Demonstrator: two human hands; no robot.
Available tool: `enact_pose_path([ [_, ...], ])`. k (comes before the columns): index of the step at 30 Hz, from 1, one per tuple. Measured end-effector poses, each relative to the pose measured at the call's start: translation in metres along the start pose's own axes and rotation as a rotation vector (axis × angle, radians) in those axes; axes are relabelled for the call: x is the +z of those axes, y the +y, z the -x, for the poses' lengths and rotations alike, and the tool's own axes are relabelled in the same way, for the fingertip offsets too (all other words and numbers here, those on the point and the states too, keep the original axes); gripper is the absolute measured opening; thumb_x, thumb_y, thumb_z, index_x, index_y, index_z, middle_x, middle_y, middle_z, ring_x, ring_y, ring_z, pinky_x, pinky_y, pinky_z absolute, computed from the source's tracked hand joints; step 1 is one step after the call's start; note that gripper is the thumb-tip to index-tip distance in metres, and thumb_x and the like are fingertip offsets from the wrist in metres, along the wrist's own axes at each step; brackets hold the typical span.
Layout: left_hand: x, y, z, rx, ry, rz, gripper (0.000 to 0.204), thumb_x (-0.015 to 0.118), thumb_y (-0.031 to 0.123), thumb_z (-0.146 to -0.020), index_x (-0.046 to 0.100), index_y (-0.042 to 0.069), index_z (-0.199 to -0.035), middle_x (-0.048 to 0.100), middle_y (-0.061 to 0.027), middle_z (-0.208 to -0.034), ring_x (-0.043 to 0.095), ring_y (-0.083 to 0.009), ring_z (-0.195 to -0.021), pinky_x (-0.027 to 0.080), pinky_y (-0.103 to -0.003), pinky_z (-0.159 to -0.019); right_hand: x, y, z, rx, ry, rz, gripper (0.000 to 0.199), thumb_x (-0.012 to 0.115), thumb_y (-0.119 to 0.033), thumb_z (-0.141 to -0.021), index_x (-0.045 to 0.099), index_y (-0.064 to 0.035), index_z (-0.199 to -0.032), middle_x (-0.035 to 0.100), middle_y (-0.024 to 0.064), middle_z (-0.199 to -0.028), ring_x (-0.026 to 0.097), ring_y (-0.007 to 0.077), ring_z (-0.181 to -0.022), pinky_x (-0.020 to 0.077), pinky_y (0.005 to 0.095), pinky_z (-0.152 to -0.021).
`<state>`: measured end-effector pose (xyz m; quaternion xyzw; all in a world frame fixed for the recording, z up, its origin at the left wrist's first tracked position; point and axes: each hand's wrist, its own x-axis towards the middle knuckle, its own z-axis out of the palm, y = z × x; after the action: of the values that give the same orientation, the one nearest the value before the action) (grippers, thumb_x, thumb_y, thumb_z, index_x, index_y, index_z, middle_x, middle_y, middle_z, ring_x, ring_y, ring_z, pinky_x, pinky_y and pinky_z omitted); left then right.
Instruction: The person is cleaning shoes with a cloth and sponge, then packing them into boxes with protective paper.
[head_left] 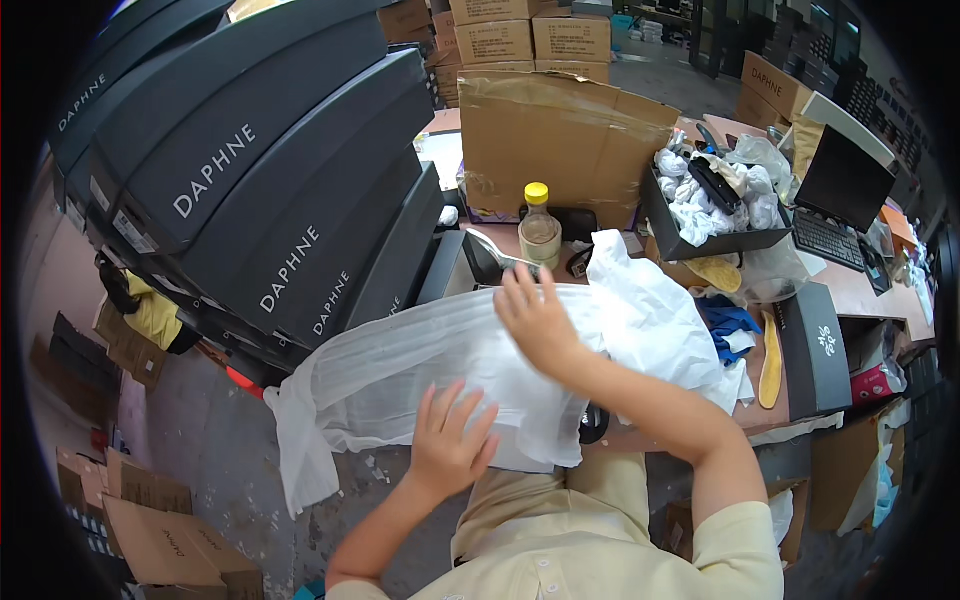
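A large, thin white sheet of tissue paper (400,345) is spread in front of me, hanging over the near edge of the table at the left. My left hand (452,440) is at its near edge, fingers stretched and apart, holding nothing. Farther over the sheet is my right hand (538,318), also with spread fingers and nothing in it. Whether either palm touches the paper I cannot tell. More crumpled white paper (645,315) lies to the right. Beyond the sheet, a dark box (450,265) shows in part; what lies under the paper is mostly hidden.
Stacked dark shoeboxes (270,190) tower at the left. A clear bottle (541,238) with a yellow cap stands before an upright cardboard sheet (560,140). To the right are a box of crumpled paper (715,240), blue cloth (728,325), a yellow insole (770,360) and a monitor (846,180).
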<state>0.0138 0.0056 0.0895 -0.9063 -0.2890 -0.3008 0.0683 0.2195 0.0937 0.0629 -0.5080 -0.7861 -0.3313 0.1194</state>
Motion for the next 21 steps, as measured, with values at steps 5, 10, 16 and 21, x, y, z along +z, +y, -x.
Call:
enact_pose_path([
  [5,0.077,-0.029,-0.019,0.054,-0.376,-0.346,0.044,0.056,0.031,-0.081,0.055,0.009,-0.119,0.045,-0.0173,-0.129,0.035,-0.0347,-0.127,0.023,-0.058,-0.103,-0.061,-0.053,0.025,-0.156,-0.868,-0.033,0.062,0.051,-0.042,-0.084,0.048,0.0040,-0.126,0.040,0.0270,-0.135,0.029,0.0444,-0.130,0.0176,0.0594,-0.105],
  [10,0.080,-0.055,-0.029,0.215,-0.872,-0.455,0.084,0.055,0.065,-0.072,0.039,0.014,-0.137,0.030,-0.0152,-0.145,0.017,-0.0325,-0.137,0.003,-0.064,-0.106,-0.041,-0.071,0.053,-0.160,-1.162,-0.357,0.085,0.047,-0.065,-0.080,0.037,-0.0027,-0.137,0.030,0.0244,-0.142,0.023,0.0440,-0.133,0.0110,0.0641,-0.103],
  [16,0.070,-0.053,-0.046,0.396,-1.321,-0.866,0.112,0.061,0.076,-0.055,0.031,0.012,-0.141,0.023,-0.0139,-0.149,0.008,-0.0335,-0.139,-0.008,-0.064,-0.104,-0.024,-0.089,0.064,-0.178,-0.992,-0.075,0.076,0.044,-0.064,-0.082,0.043,-0.0088,-0.134,0.039,0.0221,-0.137,0.028,0.0436,-0.131,0.0084,0.0652,-0.103],
  [21,0.098,-0.051,-0.047,0.373,-1.466,-0.946,0.113,0.067,0.068,-0.057,0.027,0.005,-0.142,0.019,-0.0144,-0.150,0.005,-0.0336,-0.140,-0.009,-0.063,-0.105,-0.060,-0.089,0.046,-0.339,-1.129,-0.220,0.055,0.041,-0.055,-0.088,0.065,-0.0098,-0.109,0.064,0.0138,-0.106,0.054,0.0357,-0.111,0.0153,0.0642,-0.102],
])
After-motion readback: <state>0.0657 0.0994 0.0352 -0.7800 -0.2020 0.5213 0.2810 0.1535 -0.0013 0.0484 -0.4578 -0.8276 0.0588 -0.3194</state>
